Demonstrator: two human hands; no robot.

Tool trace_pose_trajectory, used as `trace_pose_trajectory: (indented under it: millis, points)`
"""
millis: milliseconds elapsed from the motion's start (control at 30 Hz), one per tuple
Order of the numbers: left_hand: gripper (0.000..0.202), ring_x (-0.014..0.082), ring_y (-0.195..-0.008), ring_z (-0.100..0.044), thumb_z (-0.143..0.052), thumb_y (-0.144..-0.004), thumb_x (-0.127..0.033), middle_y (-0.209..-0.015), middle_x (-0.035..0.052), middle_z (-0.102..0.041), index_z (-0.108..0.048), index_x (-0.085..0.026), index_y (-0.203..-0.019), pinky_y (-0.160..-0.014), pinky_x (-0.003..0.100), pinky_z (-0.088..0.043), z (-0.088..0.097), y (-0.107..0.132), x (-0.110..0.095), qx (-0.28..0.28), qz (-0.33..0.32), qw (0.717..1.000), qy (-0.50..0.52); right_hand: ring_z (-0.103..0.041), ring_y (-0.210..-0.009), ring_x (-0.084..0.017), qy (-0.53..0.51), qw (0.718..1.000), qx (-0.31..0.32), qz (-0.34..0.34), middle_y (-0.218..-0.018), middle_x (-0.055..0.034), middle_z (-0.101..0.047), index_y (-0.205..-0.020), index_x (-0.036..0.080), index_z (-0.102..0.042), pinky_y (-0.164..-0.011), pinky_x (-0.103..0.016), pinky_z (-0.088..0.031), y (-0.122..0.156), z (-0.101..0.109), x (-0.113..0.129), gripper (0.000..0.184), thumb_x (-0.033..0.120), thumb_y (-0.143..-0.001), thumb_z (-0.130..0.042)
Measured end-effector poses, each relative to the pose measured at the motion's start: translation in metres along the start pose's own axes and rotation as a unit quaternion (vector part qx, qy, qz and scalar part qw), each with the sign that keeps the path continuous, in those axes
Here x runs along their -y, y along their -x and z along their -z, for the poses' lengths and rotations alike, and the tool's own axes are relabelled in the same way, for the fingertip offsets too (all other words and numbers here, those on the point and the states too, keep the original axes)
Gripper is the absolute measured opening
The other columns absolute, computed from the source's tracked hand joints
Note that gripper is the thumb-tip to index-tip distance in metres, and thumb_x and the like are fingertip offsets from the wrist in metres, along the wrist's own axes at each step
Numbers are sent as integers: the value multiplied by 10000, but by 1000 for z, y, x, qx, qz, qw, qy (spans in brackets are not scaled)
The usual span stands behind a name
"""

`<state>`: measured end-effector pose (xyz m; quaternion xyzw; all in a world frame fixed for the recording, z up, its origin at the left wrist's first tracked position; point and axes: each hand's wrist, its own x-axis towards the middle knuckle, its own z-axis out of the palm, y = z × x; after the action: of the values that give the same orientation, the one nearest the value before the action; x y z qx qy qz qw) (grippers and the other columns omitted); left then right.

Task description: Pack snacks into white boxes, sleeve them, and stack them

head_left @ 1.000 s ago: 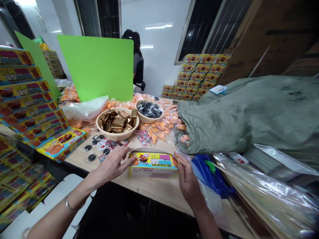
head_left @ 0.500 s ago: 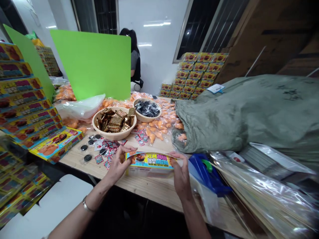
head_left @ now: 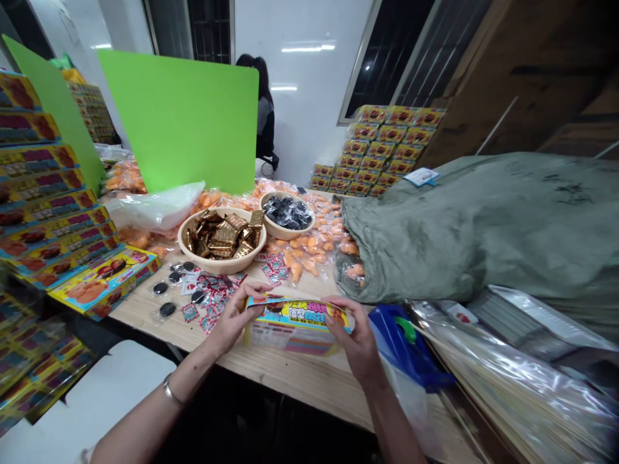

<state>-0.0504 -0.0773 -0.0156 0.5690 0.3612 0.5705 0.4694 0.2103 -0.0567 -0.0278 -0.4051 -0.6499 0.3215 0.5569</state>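
A colourful printed cardboard box point(head_left: 300, 314) is held between my two hands near the table's front edge. My left hand point(head_left: 240, 314) grips its left end, thumb along the front, a metal bangle on the wrist. My right hand point(head_left: 352, 332) closes on the opposite end, thumb pressed on the printed front. Beyond the box's upper edge, a pale flap curves up. To the left of my left hand lie small red-and-blue packets point(head_left: 213, 298) and black discs point(head_left: 167, 309) in clear wrappers.
A bowl of gold-wrapped packets point(head_left: 222, 261) and a bowl of black wrapped pieces point(head_left: 286, 235) stand behind, among bagged orange pieces point(head_left: 309, 248). Box stacks point(head_left: 43, 193) rise at left. A grey-green sack point(head_left: 464, 225) and blue tape dispenser point(head_left: 401, 351) are at right. A person point(head_left: 264, 122) sits behind a green panel point(head_left: 184, 122).
The box has tipped so that more of its lower side shows, and its printed face looks more foreshortened. My right hand has shifted slightly right and down. Both hands keep hold.
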Motion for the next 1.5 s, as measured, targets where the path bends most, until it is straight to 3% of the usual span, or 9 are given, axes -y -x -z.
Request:
trace_pose_trajectory:
  millis: [233,567,667,767,867,1000,1200,1300,1500]
  points:
    - [138,199,-942,-609,-642,-776,-210,-1021,46,-651,-578,-195,-897,-828,303,-468,-7,-5,-7,-38,65,997,4,-622,-960,-222,-30,997,-59,-31,-952,-51,-663,-817,215,-622,-830,-353,-512,-4,-16,3,115,315,-796,-674]
    - [423,250,-1086,-553,-731,-697,-620,-1122,95,-556,-732,-216,-823,-906,402,-479,29,-6,30,35,-129,980,-148,-557,-1236,-286,138,973,41,181,-1243,-81,-668,-1106,296,-694,-1024,-529,-446,2,17,-17,315,377,-804,-728]
    - [334,270,-1163,-522,-721,-753,-550,-1155,105,-574,-735,-225,-824,-996,471,-444,33,-9,20,28,-212,948,-237,-593,-1199,-275,154,963,23,221,-1161,-54,-715,-1126,312,-697,-995,-525,-484,5,17,-15,289,323,-837,-699]
    - [135,270,-1279,-480,-609,-905,-303,-1249,119,-616,-702,-216,-949,-1094,507,-360,31,-14,-12,151,-239,906,-316,-584,-1218,-255,156,957,16,244,-1162,-33,-717,-1158,322,-682,-985,-495,-505,6,15,-13,326,261,-838,-700]
    - [294,248,-1266,-503,-484,-964,-218,-1393,111,-553,-604,-235,-1232,-1075,458,-389,22,-20,-40,286,-221,842,-400,-597,-1204,-240,169,955,16,245,-1165,-25,-716,-1174,326,-674,-989,-481,-509,6,12,-10,322,247,-862,-669]
    - [463,249,-1136,-534,-420,-993,-252,-1444,22,-518,-408,-385,-1436,-982,449,-426,10,-25,-38,301,-255,760,-516,-578,-1227,-232,201,948,1,247,-1152,-30,-720,-1171,309,-670,-1013,-474,-490,10,4,0,273,298,-905,-611]
    - [490,245,-1253,-500,-341,-992,-200,-1413,1,-549,-413,-406,-1430,-969,392,-384,14,-24,-14,260,-310,727,-555,-582,-1177,-218,294,947,-71,111,-1226,-89,-654,-1191,241,-625,-996,-414,-484,40,45,16,269,305,-954,-515]
    - [480,237,-1271,-505,-346,-989,-234,-1406,-10,-555,-411,-415,-1429,-960,366,-366,17,-25,-11,259,-319,717,-563,-614,-916,-232,419,891,-174,-25,-958,-99,-668,-1004,212,-674,-864,-418,-503,57,95,10,284,358,-970,-433]
    - [461,230,-1224,-541,-352,-993,-277,-1400,-18,-561,-412,-415,-1429,-925,342,-358,18,-26,-7,239,-357,707,-562,-529,-748,-243,514,836,-139,-133,-745,-90,-544,-608,217,-608,-774,-428,-453,54,138,-17,312,339,-875,-503]
